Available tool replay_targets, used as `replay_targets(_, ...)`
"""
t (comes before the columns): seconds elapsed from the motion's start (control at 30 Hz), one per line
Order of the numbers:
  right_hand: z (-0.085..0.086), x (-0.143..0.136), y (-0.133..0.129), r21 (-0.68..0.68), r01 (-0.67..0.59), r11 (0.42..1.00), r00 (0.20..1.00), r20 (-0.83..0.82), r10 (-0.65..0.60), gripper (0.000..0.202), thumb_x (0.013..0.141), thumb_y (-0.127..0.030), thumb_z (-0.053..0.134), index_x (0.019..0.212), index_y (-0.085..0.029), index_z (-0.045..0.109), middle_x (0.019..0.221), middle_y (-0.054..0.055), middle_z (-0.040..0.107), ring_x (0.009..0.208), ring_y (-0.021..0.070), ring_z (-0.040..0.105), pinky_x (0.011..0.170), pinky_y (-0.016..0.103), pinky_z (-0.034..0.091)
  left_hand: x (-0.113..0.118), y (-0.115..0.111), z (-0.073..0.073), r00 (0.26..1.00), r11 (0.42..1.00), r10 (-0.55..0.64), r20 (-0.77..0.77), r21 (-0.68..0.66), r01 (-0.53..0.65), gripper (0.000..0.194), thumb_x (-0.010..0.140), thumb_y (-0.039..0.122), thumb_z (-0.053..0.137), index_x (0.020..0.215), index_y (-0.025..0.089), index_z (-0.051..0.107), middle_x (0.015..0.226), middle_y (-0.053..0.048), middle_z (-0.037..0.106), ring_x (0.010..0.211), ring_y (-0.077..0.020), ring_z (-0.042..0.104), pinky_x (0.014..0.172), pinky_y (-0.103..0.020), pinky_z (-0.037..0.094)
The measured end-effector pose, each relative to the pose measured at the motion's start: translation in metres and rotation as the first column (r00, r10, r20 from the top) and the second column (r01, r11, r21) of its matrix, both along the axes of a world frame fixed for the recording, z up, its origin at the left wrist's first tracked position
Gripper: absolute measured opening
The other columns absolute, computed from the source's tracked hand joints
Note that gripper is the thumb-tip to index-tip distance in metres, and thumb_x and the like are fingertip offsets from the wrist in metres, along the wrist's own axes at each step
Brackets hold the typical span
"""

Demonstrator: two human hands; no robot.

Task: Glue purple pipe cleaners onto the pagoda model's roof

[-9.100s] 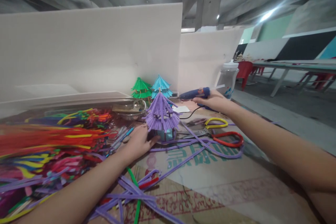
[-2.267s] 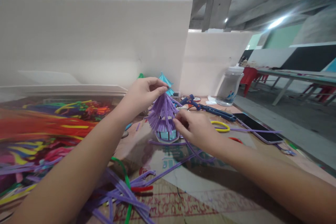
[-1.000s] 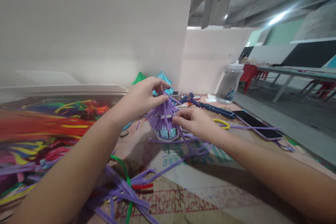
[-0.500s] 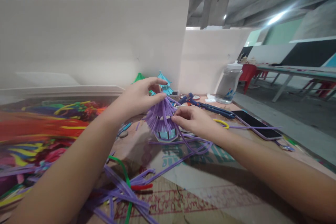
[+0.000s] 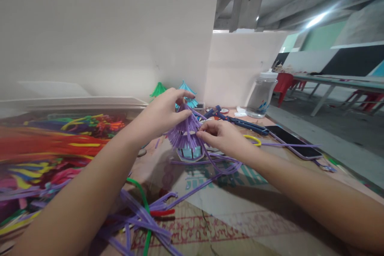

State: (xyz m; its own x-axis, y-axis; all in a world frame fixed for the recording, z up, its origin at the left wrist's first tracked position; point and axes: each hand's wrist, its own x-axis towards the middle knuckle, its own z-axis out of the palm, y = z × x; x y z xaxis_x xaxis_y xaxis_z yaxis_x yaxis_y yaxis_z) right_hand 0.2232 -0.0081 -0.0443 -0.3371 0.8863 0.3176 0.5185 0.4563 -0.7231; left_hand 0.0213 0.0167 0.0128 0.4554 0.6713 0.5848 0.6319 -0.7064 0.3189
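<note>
A small model pavilion with two tiers of purple pipe-cleaner roof and a pale blue windowed base stands upright on the table. My left hand reaches over its peak, thumb and fingers closed about the top of the roof. At the right side of the lower roof, my right hand pinches a purple pipe cleaner, whose length trails down onto the table. The fingertips partly hide where it meets the roof. Behind my left hand are a light blue model roof and a green model roof.
An open box of colourful pipe cleaners lies at left. Loose purple pipe cleaners spread in front. A dark blue glue gun, a phone and a clear bottle are at right. White boards stand behind.
My left hand has shifted very slightly to the right at the roof's peak. My right hand keeps its pinch in nearly the same spot.
</note>
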Motion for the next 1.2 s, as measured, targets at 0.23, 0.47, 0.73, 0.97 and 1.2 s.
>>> replay_targets(0.23,0.003,0.006,0.003,0.057,0.014,0.998,1.0,-0.01,-0.013,0.024,0.089,-0.039,0.058,0.075,-0.019,0.057,0.062,-0.002,0.053,0.057,0.0111,0.046,0.053,0.027,0.034,0.001,-0.001,0.001,1.0,1.0,-0.009,0.01,-0.013,0.009,0.038,0.085,0.026,0.065,0.123,0.019,0.064,0.109,-0.007,0.065,0.1,-0.0203,0.064,0.092,-0.036,0.05)
replay_targets(0.47,0.009,0.008,0.007,-0.126,-0.036,0.991,0.993,-0.115,0.021,0.024,0.09,-0.037,0.057,0.075,-0.019,0.06,0.053,-0.005,0.046,0.049,0.0095,0.041,0.051,0.026,0.034,0.002,0.001,-0.001,0.996,0.996,-0.081,0.039,-0.027,0.082,0.037,0.087,0.026,0.064,0.124,0.022,0.063,0.118,-0.007,0.064,0.107,-0.0199,0.063,0.096,-0.036,0.05)
replay_targets(0.73,0.004,0.004,0.001,0.033,0.019,0.999,0.999,-0.044,-0.017,0.021,0.087,-0.035,0.06,0.075,-0.018,0.061,0.063,-0.002,0.055,0.057,0.0103,0.047,0.053,0.026,0.034,0.005,-0.003,0.001,0.995,0.995,-0.095,0.025,0.004,0.095,0.036,0.085,0.025,0.066,0.122,0.021,0.065,0.118,-0.007,0.065,0.104,-0.0199,0.063,0.095,-0.035,0.05)
replay_targets(0.97,-0.001,0.001,-0.002,0.126,0.062,0.99,0.997,-0.05,-0.056,0.021,0.088,-0.034,0.06,0.072,-0.019,0.059,0.059,-0.003,0.054,0.054,0.0097,0.046,0.052,0.025,0.034,0.005,-0.002,0.0,0.994,0.991,-0.102,-0.042,0.078,0.105,0.038,0.086,0.021,0.067,0.124,0.018,0.064,0.114,-0.007,0.065,0.102,-0.0191,0.062,0.094,-0.034,0.049)
replay_targets(1.2,0.012,0.007,0.004,-0.202,-0.027,0.979,1.0,-0.02,0.024,0.024,0.087,-0.038,0.063,0.072,-0.019,0.064,0.049,-0.004,0.053,0.043,0.0091,0.044,0.046,0.025,0.033,0.004,0.003,0.0,0.994,0.994,-0.106,0.021,0.02,0.105,0.039,0.086,0.023,0.068,0.124,0.018,0.064,0.111,-0.007,0.066,0.102,-0.019,0.063,0.093,-0.033,0.049)
